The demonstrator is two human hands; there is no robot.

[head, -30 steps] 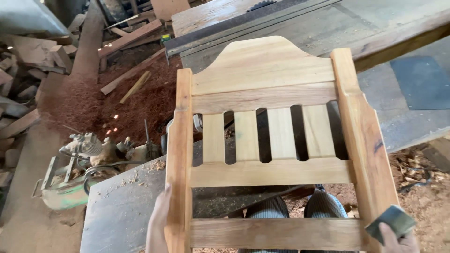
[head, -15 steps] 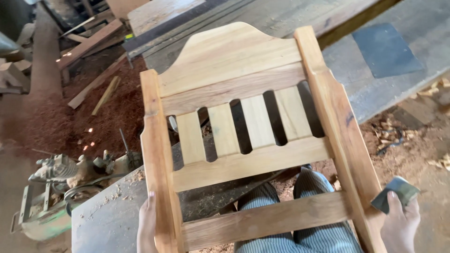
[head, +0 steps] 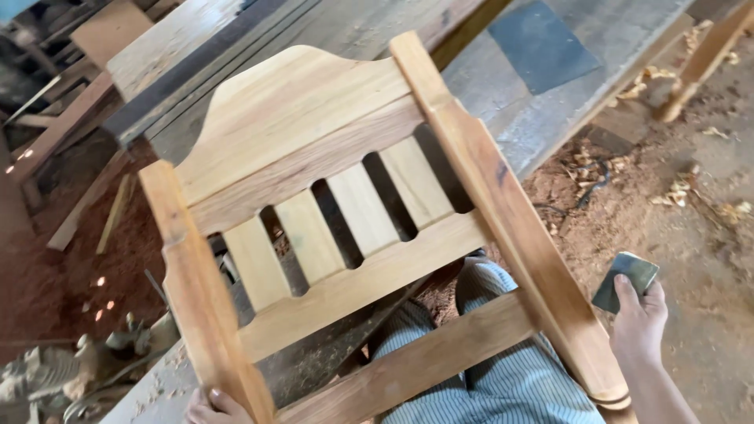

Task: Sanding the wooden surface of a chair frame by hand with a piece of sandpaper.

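Grip: left hand [head: 210, 406] curls around lower left post of pale, unfinished wooden chair back frame [head: 345, 228], fingers pressed to wood | right hand [head: 638, 320] pinches small dark grey sanding pad [head: 624, 282], just beside right post | frame tilts over striped trousers [head: 487, 377] | grey workbench planks [head: 550, 102] behind, wood shavings [head: 691, 188] on red-brown dirt floor [head: 47, 283]

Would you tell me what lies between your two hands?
In the head view, the wooden chair back lies between the left hand and the right hand, which holds a sanding pad.
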